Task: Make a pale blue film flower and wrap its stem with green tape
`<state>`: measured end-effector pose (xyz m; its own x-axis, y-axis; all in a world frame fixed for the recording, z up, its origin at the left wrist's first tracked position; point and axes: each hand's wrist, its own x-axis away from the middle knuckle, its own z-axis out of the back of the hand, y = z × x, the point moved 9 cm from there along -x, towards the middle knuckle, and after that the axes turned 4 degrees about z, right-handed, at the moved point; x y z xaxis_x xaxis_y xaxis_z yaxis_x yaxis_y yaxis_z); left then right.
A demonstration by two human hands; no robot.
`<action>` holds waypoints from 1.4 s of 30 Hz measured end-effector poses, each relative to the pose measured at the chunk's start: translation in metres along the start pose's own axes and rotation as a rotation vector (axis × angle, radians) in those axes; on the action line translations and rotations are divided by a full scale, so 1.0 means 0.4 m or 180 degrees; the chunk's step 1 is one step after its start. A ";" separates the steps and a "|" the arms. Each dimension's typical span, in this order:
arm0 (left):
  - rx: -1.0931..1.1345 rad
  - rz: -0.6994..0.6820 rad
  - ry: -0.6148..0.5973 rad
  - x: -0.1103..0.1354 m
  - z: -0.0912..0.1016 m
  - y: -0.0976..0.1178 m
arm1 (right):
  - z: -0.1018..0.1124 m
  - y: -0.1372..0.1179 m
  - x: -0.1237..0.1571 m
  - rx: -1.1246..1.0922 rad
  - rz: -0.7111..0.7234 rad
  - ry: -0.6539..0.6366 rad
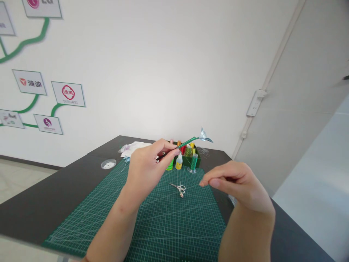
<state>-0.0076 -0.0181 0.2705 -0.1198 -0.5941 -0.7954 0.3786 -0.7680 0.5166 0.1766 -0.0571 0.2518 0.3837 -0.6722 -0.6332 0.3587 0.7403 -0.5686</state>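
Observation:
My left hand [145,167] pinches a thin stem wrapped in green [188,142], held slanting up to the right above the mat. A pale blue flower [203,135] with pointed petals sits at the stem's upper end; its dark lower end shows behind my thumb. To the right and lower, my right hand [237,182] is closed in a pinch, apart from the stem. A faint thread [194,185] seems to run from its fingertips. White-handled scissors [180,188] lie on the green cutting mat [174,225] between my hands. Behind them stands a spool of green thread [193,162].
A dark box [188,161] holding several coloured thread spools stands at the back, with a small glue bottle [179,162] before it. A clear round dish [108,164] and white sheets [133,148] lie on the black table [54,189]. The wall rises behind.

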 end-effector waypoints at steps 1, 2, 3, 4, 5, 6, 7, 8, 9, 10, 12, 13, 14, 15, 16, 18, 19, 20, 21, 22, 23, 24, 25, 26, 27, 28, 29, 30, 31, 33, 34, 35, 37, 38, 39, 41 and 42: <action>-0.0008 0.0028 -0.0130 -0.001 -0.008 0.000 | 0.003 -0.005 0.000 -0.0076 0.0046 0.0049; -0.0036 0.0051 -0.0257 -0.001 -0.017 0.000 | 0.005 -0.007 0.001 -0.0159 0.0065 0.0087; -0.0081 0.0069 -0.0390 -0.001 -0.027 0.000 | 0.006 -0.007 0.002 -0.0258 0.0075 0.0127; -0.0143 0.0089 -0.0542 0.000 -0.038 -0.001 | 0.006 -0.006 0.005 -0.0387 0.0088 0.0168; -0.0230 0.0112 -0.0708 0.002 -0.051 -0.003 | 0.007 -0.005 0.008 -0.0562 0.0110 0.0216; -0.0330 0.0133 -0.0878 0.003 -0.064 -0.007 | 0.007 -0.003 0.012 -0.0770 0.0134 0.0261; -0.0427 0.0134 -0.1034 0.005 -0.076 -0.011 | 0.006 0.000 0.016 -0.0982 0.0145 0.0300; -0.0518 0.0114 -0.1173 0.007 -0.087 -0.014 | 0.004 0.002 0.020 -0.1178 0.0140 0.0327; -0.0599 0.0073 -0.1290 0.009 -0.096 -0.016 | 0.001 0.004 0.022 -0.1345 0.0110 0.0344; -0.0653 0.0024 -0.1388 0.010 -0.103 -0.017 | -0.002 0.006 0.023 -0.1474 0.0067 0.0361; -0.0669 -0.0075 -0.1555 0.016 -0.113 -0.015 | -0.004 0.007 0.022 -0.1628 -0.0006 0.0445; -0.0634 -0.0117 -0.1660 0.021 -0.118 -0.012 | -0.001 0.006 0.020 -0.1675 -0.0023 0.0522; -0.0575 -0.0156 -0.1784 0.028 -0.124 -0.008 | 0.003 0.006 0.018 -0.1699 -0.0035 0.0611; -0.0502 -0.0201 -0.1922 0.036 -0.130 -0.003 | 0.009 0.007 0.016 -0.1696 -0.0052 0.0702; -0.0430 -0.0246 -0.2068 0.046 -0.135 0.004 | 0.013 0.010 0.014 -0.1679 -0.0076 0.0772; -0.0317 -0.0339 -0.2337 0.067 -0.145 0.017 | 0.017 0.018 0.013 -0.1624 -0.0155 0.0829; -0.0281 -0.0383 -0.2449 0.076 -0.148 0.024 | 0.017 0.022 0.013 -0.1592 -0.0202 0.0835; -0.0248 -0.0420 -0.2550 0.084 -0.150 0.030 | 0.017 0.028 0.014 -0.1557 -0.0260 0.0837; -0.0205 -0.0447 -0.2647 0.092 -0.151 0.036 | 0.017 0.034 0.015 -0.1515 -0.0322 0.0847; -0.0142 -0.0462 -0.2725 0.099 -0.151 0.042 | 0.018 0.039 0.016 -0.1471 -0.0389 0.0870; -0.0067 -0.0464 -0.2784 0.103 -0.150 0.048 | 0.019 0.045 0.017 -0.1428 -0.0458 0.0906; 0.0014 -0.0454 -0.2815 0.106 -0.147 0.053 | 0.021 0.049 0.018 -0.1395 -0.0513 0.0950; 0.0084 -0.0442 -0.2820 0.107 -0.144 0.058 | 0.022 0.052 0.018 -0.1371 -0.0555 0.0997; 0.0128 -0.0432 -0.2804 0.107 -0.140 0.062 | 0.024 0.055 0.017 -0.1349 -0.0596 0.1046; 0.0143 -0.0429 -0.2772 0.107 -0.135 0.064 | 0.025 0.058 0.015 -0.1329 -0.0632 0.1095; 0.0135 -0.0434 -0.2727 0.106 -0.131 0.066 | 0.026 0.061 0.013 -0.1311 -0.0671 0.1135; 0.0116 -0.0446 -0.2670 0.104 -0.126 0.067 | 0.027 0.065 0.010 -0.1289 -0.0702 0.1169; 0.0104 -0.0463 -0.2603 0.103 -0.121 0.068 | 0.027 0.070 0.006 -0.1260 -0.0732 0.1189; 0.0104 -0.0483 -0.2526 0.102 -0.115 0.068 | 0.026 0.076 0.002 -0.1219 -0.0765 0.1189; 0.0132 -0.0527 -0.2346 0.100 -0.102 0.069 | 0.022 0.089 -0.008 -0.1121 -0.0798 0.1108; 0.0144 -0.0556 -0.2255 0.100 -0.095 0.071 | 0.018 0.098 -0.012 -0.1076 -0.0811 0.1034; 0.0145 -0.0589 -0.2165 0.099 -0.088 0.072 | 0.014 0.106 -0.016 -0.1042 -0.0820 0.0947; 0.0137 -0.0664 -0.1998 0.099 -0.075 0.078 | 0.006 0.122 -0.022 -0.1026 -0.0842 0.0779; 0.0136 -0.0704 -0.1904 0.097 -0.067 0.082 | 0.002 0.129 -0.023 -0.1036 -0.0857 0.0705; 0.0142 -0.0746 -0.1801 0.095 -0.059 0.087 | -0.002 0.135 -0.024 -0.1045 -0.0883 0.0639; 0.0173 -0.0840 -0.1559 0.088 -0.041 0.099 | -0.009 0.142 -0.025 -0.1050 -0.0949 0.0532; 0.0195 -0.0883 -0.1417 0.084 -0.030 0.104 | -0.011 0.143 -0.025 -0.1041 -0.0982 0.0505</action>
<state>0.0153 -0.0671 0.2616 -0.5911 -0.4005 -0.7002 0.2246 -0.9154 0.3340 0.1897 -0.0082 0.2235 0.1576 -0.8703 -0.4666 0.1389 0.4873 -0.8621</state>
